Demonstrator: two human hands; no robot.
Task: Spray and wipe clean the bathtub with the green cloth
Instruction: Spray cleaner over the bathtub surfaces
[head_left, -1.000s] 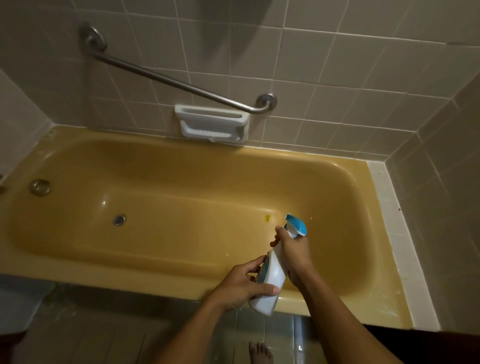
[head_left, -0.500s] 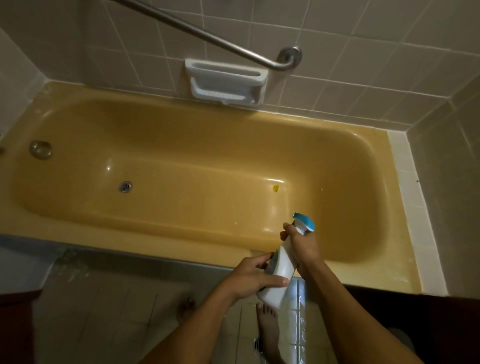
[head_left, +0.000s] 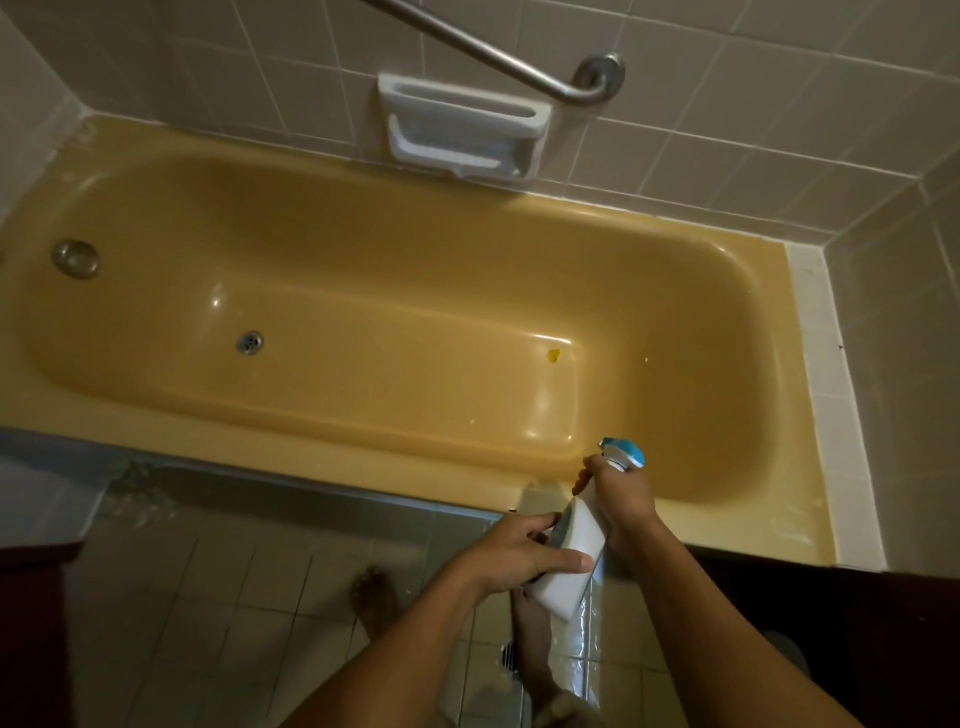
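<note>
Both hands hold the spray bottle (head_left: 571, 564) just beside the tub (head_left: 363, 441) rim: left hand (head_left: 519, 553) wraps its body, right hand (head_left: 621, 499) grips its neck.

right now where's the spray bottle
Head view, low and right of centre: the spray bottle is held by the left hand round its body and the right hand at its neck, just over the bathtub's near rim.
</note>
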